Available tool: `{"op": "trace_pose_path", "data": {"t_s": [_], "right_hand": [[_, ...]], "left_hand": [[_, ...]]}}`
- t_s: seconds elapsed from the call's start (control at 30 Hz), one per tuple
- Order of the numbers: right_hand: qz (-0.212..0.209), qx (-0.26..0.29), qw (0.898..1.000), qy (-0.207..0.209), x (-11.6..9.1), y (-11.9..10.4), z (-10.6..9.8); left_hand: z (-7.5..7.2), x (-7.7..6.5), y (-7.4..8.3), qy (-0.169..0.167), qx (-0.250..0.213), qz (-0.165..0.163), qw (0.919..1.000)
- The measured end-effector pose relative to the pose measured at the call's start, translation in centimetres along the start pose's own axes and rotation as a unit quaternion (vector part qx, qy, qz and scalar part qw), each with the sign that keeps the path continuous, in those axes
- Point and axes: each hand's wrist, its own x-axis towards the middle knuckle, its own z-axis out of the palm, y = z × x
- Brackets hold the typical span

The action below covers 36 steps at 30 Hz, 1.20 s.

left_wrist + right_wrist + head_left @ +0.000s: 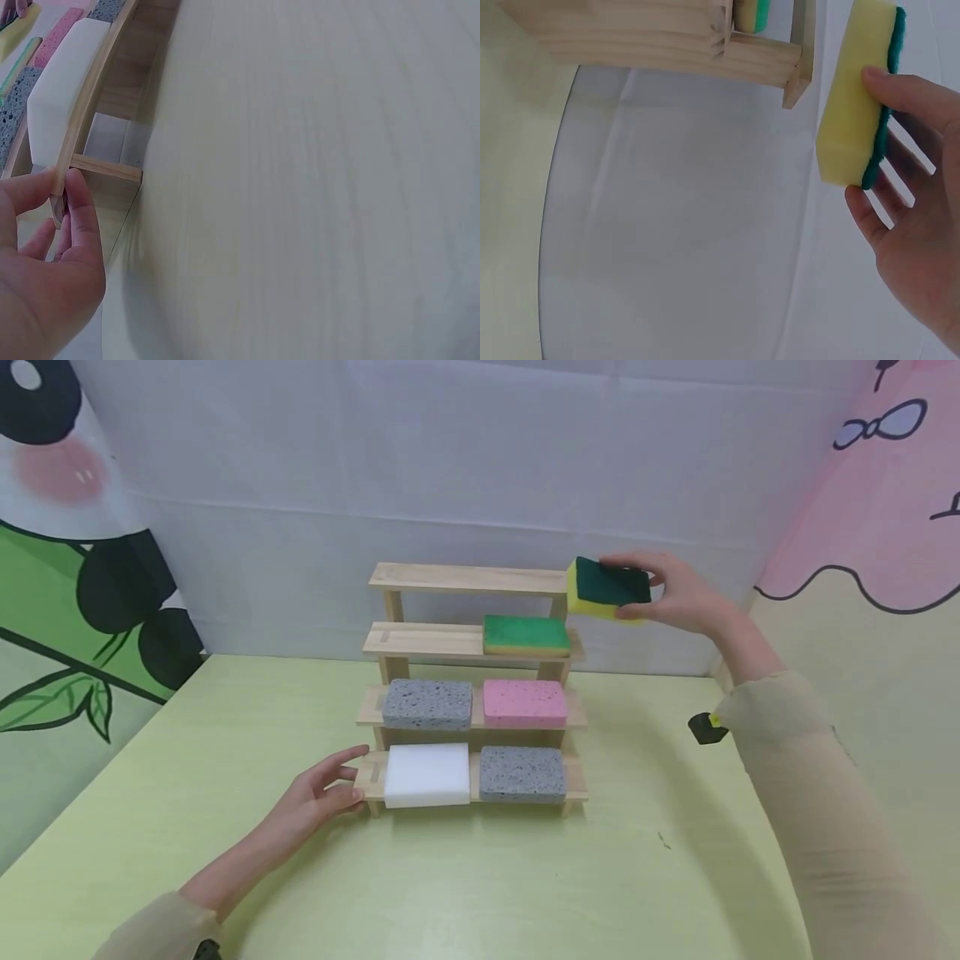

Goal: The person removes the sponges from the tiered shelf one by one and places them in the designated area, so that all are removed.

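We are recording the right hand (686,593), its fingers gripping the yellow-green sponge (611,583), the top shelf (465,578) near them. The left hand's (311,802) fingers are pinching the lowest shelf (372,770), the white block (427,775) just beyond.

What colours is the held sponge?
The sponge is yellow with a dark green scouring layer; the right wrist view shows both best.

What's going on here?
A person's right hand holds a yellow-and-green sponge near the right end of the top shelf of a wooden rack. The left hand pinches the left end of the bottom shelf. On the shelves below sit, going down, a green-topped sponge; a gray block and a pink block; a white block and another gray block.
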Motion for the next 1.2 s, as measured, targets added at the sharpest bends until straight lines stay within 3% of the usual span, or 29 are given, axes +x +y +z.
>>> {"op": "trace_pose_path", "data": {"t_s": [0.43, 0.87, 1.2], "right_hand": [[0.046, -0.027, 0.998, 0.025, -1.6, 5.6, 1.3], [0.104, -0.011, 0.994, -0.004, -2.3, 10.4, 6.0], [0.096, 0.023, 0.995, -0.001, -2.5, 12.7, 9.3]], "left_hand": [[0.0, 0.5, -0.4, 0.001, 0.006, -0.009, 0.9999], [0.0, 0.4, -0.4, 0.005, 0.004, -0.008, 0.9999], [0.0, 0.3, -0.4, 0.007, 0.001, -0.006, 1.0]]}}
